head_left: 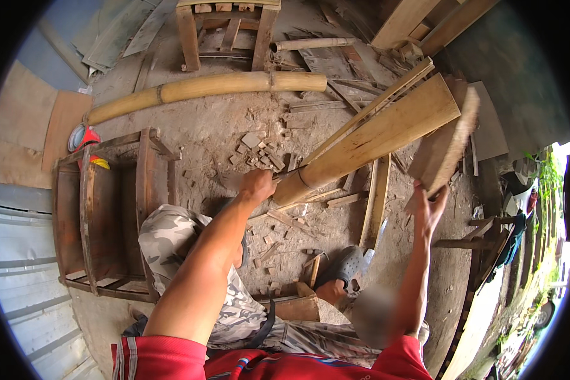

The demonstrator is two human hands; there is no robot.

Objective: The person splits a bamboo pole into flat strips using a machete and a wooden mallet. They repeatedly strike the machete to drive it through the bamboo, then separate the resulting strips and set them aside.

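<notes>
My left hand [258, 185] is closed in a fist at the near end of a split bamboo length [373, 139]. A thin dark blade-like tool [289, 173] runs from that fist to the bamboo; most of it is hidden. Over on the right, my right hand [429, 206] grips the lower end of a thick wooden board [446, 142], which is raised beside the bamboo's wide far end and blurred by motion. Behind the split length, a narrower bamboo strip [377, 104] slants the same way.
A whole bamboo pole [209, 87] lies across the floor ahead. Wood offcuts [259, 149] litter the ground. A wooden frame [107, 215] stands at left, a wooden stool [228, 31] at the back. My clog [345, 265] is on the floor near a low wooden seat [291, 309].
</notes>
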